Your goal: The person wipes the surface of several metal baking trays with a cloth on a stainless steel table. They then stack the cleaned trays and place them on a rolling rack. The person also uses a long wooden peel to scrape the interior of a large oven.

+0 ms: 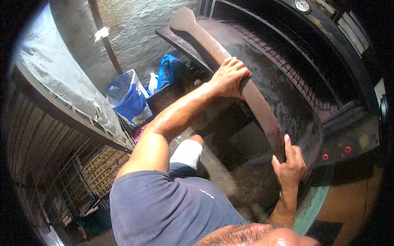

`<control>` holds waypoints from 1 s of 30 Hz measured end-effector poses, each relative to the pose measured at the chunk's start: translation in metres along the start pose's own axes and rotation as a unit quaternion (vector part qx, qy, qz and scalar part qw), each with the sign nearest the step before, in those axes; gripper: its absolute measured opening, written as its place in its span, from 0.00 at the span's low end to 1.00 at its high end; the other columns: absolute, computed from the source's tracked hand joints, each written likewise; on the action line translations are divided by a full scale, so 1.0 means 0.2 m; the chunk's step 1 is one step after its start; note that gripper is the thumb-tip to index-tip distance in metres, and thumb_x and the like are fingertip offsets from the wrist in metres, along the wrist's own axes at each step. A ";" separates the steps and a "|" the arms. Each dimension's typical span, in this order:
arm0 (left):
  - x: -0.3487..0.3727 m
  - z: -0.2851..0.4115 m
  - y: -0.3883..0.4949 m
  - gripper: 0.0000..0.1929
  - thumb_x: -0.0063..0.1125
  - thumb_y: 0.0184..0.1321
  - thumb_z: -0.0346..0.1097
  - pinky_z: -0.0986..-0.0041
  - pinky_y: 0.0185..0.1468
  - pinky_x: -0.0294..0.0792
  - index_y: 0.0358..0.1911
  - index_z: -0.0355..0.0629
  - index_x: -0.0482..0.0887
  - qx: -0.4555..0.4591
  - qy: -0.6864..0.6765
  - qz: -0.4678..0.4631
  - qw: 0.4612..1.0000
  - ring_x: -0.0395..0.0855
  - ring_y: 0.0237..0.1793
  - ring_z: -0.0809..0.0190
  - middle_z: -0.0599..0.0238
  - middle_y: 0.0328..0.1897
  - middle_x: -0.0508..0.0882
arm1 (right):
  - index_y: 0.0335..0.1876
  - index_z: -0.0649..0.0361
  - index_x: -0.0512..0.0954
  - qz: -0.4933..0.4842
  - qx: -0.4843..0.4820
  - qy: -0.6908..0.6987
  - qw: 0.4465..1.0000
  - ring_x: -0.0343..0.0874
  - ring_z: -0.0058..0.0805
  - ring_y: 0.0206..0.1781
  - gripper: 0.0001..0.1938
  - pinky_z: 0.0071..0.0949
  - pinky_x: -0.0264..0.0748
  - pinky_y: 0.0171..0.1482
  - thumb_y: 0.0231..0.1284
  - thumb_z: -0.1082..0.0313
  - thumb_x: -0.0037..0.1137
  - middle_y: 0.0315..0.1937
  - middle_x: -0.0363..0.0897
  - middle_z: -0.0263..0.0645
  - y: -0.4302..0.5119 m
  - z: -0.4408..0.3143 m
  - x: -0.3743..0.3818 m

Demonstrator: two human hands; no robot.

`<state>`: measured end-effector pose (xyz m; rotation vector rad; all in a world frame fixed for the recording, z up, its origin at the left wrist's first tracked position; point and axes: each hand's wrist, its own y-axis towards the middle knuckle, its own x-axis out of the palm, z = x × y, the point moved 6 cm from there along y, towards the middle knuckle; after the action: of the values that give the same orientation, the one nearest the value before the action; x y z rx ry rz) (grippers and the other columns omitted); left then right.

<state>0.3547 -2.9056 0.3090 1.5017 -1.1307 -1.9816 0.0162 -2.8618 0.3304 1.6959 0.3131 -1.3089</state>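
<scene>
A long flat wooden board, shaped like a paddle with a wider rounded far end, slants across the dark work surface of a metal oven or stove. Around its middle my left hand is closed, fingers over the upper face and thumb at the side. My right hand grips the near end, thumb on one edge and index finger stretched along the other. The far end reaches over the corner of the surface by the wall. Whether the board rests on the surface cannot be told.
Above the surface is a dark opening with a barred grate and a round dial gauge. Red knobs sit at right. A blue-and-white sack and blue bag stand by the wall. Plastic sheeting covers a rack at left.
</scene>
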 end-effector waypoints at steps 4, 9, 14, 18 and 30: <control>0.02 -0.06 -0.10 0.38 0.83 0.25 0.46 0.55 0.68 0.64 0.49 0.51 0.81 -0.019 0.002 -0.009 1.000 0.74 0.60 0.48 0.62 0.50 0.80 | 0.74 0.46 0.73 -0.037 0.006 0.012 0.999 0.83 0.44 0.42 0.47 0.41 0.82 0.44 0.39 0.63 0.80 0.42 0.78 0.40 0.06 -0.03 0.10; 0.00 -0.02 -0.10 0.36 0.84 0.31 0.51 0.55 0.70 0.63 0.49 0.52 0.82 -0.030 0.009 -0.059 0.998 0.74 0.62 0.49 0.61 0.51 0.79 | 0.73 0.45 0.74 -0.029 0.012 0.020 0.999 0.83 0.42 0.41 0.46 0.40 0.82 0.44 0.39 0.62 0.80 0.42 0.78 0.39 0.00 -0.02 0.05; 0.05 -0.10 -0.04 0.37 0.83 0.29 0.47 0.56 0.69 0.63 0.50 0.50 0.81 -0.010 0.001 -0.055 0.998 0.73 0.61 0.48 0.59 0.51 0.79 | 0.72 0.45 0.75 -0.028 0.040 0.025 0.998 0.84 0.42 0.41 0.45 0.41 0.83 0.44 0.38 0.62 0.80 0.41 0.78 0.38 0.07 -0.06 0.09; 0.10 0.03 -0.14 0.22 0.70 0.48 0.43 0.57 0.67 0.64 0.48 0.53 0.82 0.014 0.028 -0.087 0.996 0.74 0.58 0.50 0.63 0.48 0.79 | 0.72 0.45 0.75 -0.045 0.033 0.057 0.997 0.83 0.42 0.41 0.46 0.40 0.82 0.43 0.35 0.62 0.81 0.40 0.79 0.38 -0.09 0.06 0.10; 0.29 0.13 0.11 0.28 0.75 0.41 0.46 0.51 0.76 0.56 0.50 0.54 0.80 0.047 -0.023 -0.008 0.999 0.72 0.67 0.52 0.62 0.54 0.78 | 0.71 0.47 0.76 0.050 0.047 -0.060 0.996 0.83 0.43 0.42 0.46 0.41 0.82 0.44 0.34 0.67 0.83 0.44 0.79 0.39 -0.17 0.12 0.07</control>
<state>0.3078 -2.9511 0.2933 1.5219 -1.2510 -2.0087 -0.0160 -2.8676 0.3006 1.6798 0.0966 -1.3627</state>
